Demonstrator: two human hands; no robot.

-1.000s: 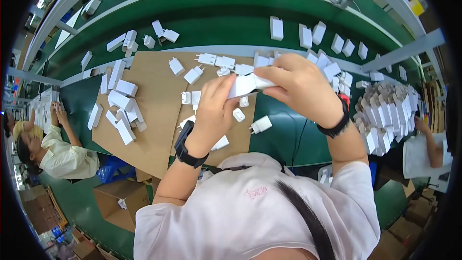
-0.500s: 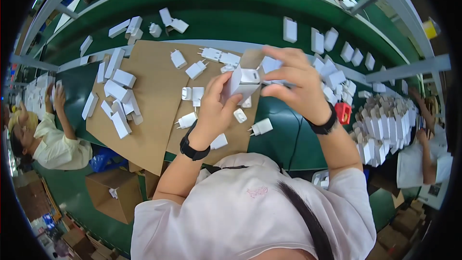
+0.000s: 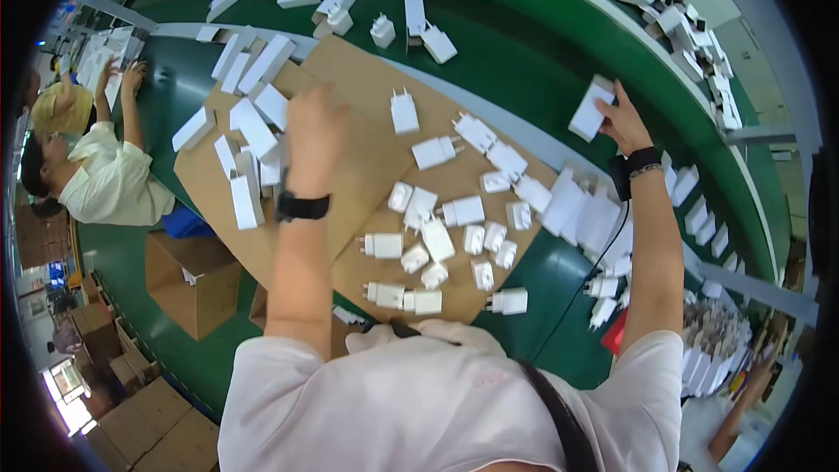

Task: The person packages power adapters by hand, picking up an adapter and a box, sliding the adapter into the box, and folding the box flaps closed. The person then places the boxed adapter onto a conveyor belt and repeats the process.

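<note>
My right hand (image 3: 627,122) holds a small white box (image 3: 591,108) over the green belt at the back right, its fingers around the box's right side. Smeared by motion, my left hand (image 3: 316,135) is over the brown cardboard sheet (image 3: 363,83), just right of a pile of white boxes (image 3: 255,129). Whether it holds anything does not show. White plug chargers (image 3: 438,239) are scattered over the cardboard between my arms, some with two prongs showing. More white pieces (image 3: 572,205) lie heaped at the cardboard's right edge.
A green conveyor belt (image 3: 516,61) with loose boxes runs along the back, behind a pale rail. Folded open boxes (image 3: 710,341) stand massed at the right. One co-worker (image 3: 114,166) sits at the left, another at the lower right. A carton (image 3: 190,293) stands at lower left.
The view has turned. My right hand has gone to the back right with a white box. My left hand has let go of the box it held and moved left to the pile.
</note>
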